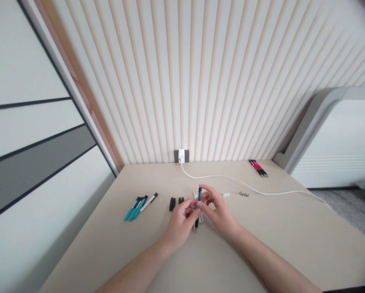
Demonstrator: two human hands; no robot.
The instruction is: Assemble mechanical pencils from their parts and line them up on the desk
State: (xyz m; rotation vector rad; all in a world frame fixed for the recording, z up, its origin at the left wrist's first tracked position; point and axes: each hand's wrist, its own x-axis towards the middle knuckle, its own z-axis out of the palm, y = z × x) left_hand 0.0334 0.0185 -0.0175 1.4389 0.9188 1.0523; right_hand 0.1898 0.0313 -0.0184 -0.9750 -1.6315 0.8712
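Above the middle of the table, both my hands are closed on one pen (199, 194) with a black top, a blue barrel, a black grip section and a metallic tip pointing down. My left hand (180, 223) pinches it around the middle. Higher up, my right hand (218, 208) grips it, its index finger at the top end. Fingers hide part of the barrel. Just left of my left hand lie several short black tubes (172, 204), like pen grips. Thin white sticks (201, 219), like refills, are partly hidden behind my hands.
Several blue pen barrels (135, 209) and a white barrel (148, 202) lie at the left. Small white pieces (226, 195) and small metallic tips (244, 194) are right of my hands. Red-and-black pens (258, 168) lie far right. A white cable (213, 176) runs from a charger (181, 156).
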